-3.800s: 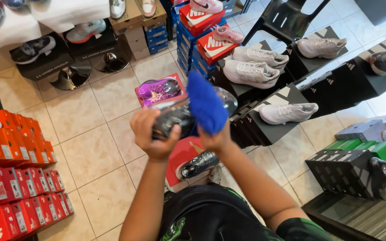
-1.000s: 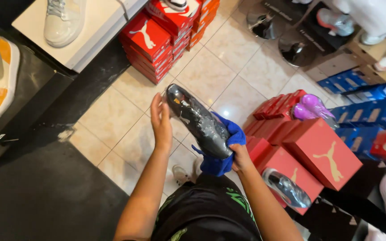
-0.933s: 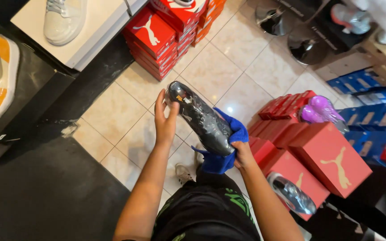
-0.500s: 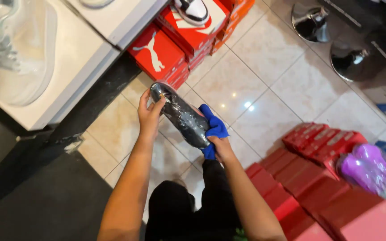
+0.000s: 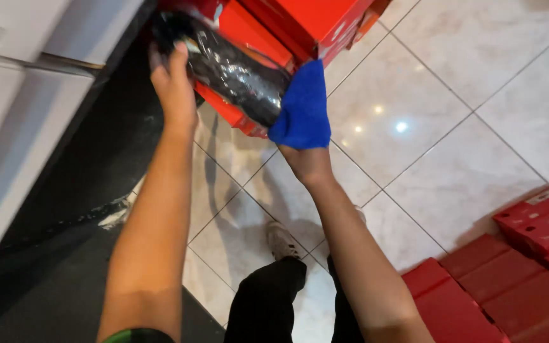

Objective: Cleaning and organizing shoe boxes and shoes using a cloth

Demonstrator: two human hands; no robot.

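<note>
Black and glossy under clear wrap, the shoe (image 5: 233, 67) lay tilted between both hands, raised over the tiled floor (image 5: 452, 108) in front of stacked red boxes (image 5: 306, 22). The left hand (image 5: 173, 86) reached up, arm fully extended, fingers curled around its upper end. The right hand (image 5: 303, 149), wrist bent back, pressed a blue cloth (image 5: 303, 108) against the lower end; its fingers were hidden beneath the cloth, so their spread could not be told.

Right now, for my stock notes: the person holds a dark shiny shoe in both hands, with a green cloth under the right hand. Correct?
Not quite: the cloth is blue, not green, as the head view shows. The rest stands: the left hand and right hand hold the dark shiny shoe.
</note>
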